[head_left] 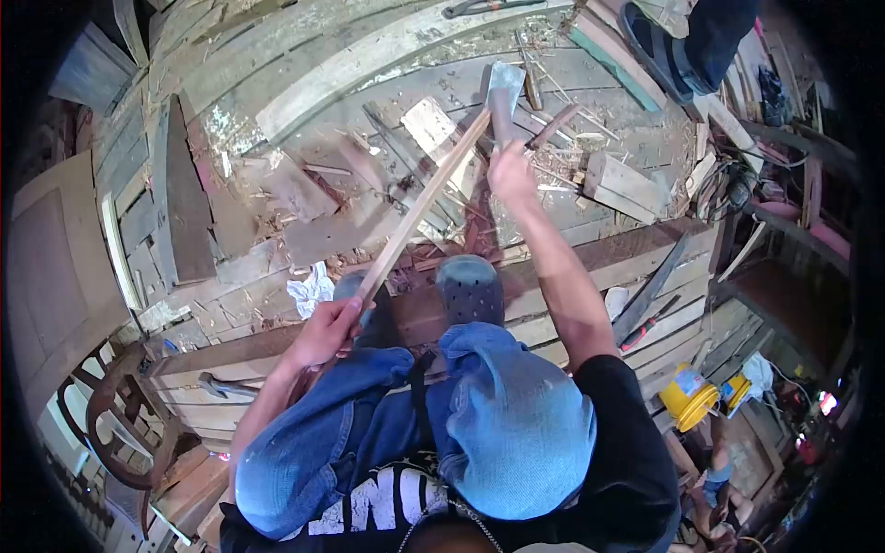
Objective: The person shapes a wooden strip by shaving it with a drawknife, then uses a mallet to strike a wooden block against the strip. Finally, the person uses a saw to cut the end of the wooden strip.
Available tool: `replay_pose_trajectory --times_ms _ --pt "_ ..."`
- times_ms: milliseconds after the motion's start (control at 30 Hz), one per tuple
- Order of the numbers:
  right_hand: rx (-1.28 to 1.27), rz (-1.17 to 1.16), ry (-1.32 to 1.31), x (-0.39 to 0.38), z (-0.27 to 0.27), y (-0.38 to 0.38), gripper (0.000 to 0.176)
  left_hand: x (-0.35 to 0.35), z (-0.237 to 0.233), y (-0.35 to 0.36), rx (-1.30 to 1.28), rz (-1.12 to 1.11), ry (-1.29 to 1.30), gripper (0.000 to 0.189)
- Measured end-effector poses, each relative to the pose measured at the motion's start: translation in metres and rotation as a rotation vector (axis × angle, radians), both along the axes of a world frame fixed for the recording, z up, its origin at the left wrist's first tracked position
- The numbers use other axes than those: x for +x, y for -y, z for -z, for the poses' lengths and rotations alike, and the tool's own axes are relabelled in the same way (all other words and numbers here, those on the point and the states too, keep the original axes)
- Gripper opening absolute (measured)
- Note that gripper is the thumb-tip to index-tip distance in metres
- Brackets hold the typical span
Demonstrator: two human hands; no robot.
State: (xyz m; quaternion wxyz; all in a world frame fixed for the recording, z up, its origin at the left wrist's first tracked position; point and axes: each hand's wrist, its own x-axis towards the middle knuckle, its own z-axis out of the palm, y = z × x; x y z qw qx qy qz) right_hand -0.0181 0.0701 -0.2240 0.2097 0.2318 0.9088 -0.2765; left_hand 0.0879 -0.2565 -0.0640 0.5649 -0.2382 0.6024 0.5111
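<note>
My left hand (324,332) is closed around the lower end of a long, thin wooden strip (417,214), which slants up and away to the right. Beyond it, my right hand (513,173) grips a tool with a broad, pale blade (504,83). Motion smears this blade, and its exact kind cannot be told. The strip's far tip meets or overlaps the tool just above my right fist. Under the strip lies a flat, pale piece of wood (431,124) among shavings. Between my arms are my jeans and a dark clog (470,288).
Wood offcuts and chips litter the plank floor. A wooden block (627,188) sits to the right, and a hammer (226,386) lies on the beam at left. A yellow bucket (690,398) stands lower right. Another person's sandalled foot (659,55) is at upper right.
</note>
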Motion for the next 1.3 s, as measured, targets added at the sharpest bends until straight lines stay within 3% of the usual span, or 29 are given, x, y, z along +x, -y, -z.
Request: replay_pose_trajectory --times_ms 100,200,333,433,567,600,633,733,900,967,1033,1200,1300 --pt "-0.016 0.095 -0.014 -0.003 0.008 -0.001 0.035 0.01 0.008 0.005 0.015 -0.009 -0.012 0.033" --pt "0.047 -0.026 0.034 0.007 -0.016 0.01 0.04 0.001 0.003 0.004 0.014 -0.008 -0.028 0.032" --pt "-0.021 0.032 0.082 -0.02 -0.019 0.003 0.043 0.012 -0.002 -0.001 -0.044 -0.005 0.034 0.033" --pt "0.015 0.082 -0.078 0.013 0.0 0.02 0.046 0.001 0.004 0.001 -0.035 0.027 -0.055 0.034" --pt "0.015 0.083 0.039 -0.021 0.012 -0.003 0.041 0.005 0.008 0.004 0.0 -0.061 0.023 0.035" --pt "-0.073 0.069 -0.047 -0.005 0.014 0.003 0.04 0.005 0.009 0.005 0.006 -0.027 0.005 0.036" --pt "0.009 0.126 -0.174 0.016 0.013 0.018 0.04 0.003 0.011 0.005 0.011 -0.02 -0.021 0.036" --pt "-0.069 0.058 0.022 0.005 -0.013 0.015 0.04 0.002 0.006 0.002 -0.032 0.097 -0.105 0.037" --pt "-0.074 0.08 -0.17 0.018 -0.001 0.026 0.043 0.002 0.009 0.0 -0.007 0.052 -0.091 0.036" --pt "0.032 0.019 -0.264 0.021 0.013 0.022 0.045 0.003 0.002 -0.001 -0.051 0.109 -0.103 0.036" --pt "-0.057 0.035 -0.021 0.001 0.0 0.002 0.045 0.005 0.009 0.003 -0.029 0.11 -0.142 0.037" --pt "-0.01 0.046 -0.033 0.023 -0.004 0.024 0.051 0.005 0.009 0.001 -0.056 0.178 -0.186 0.04" --pt "-0.022 0.067 0.001 -0.006 -0.004 0.0 0.054 0.008 0.013 0.005 -0.048 0.161 -0.162 0.042"
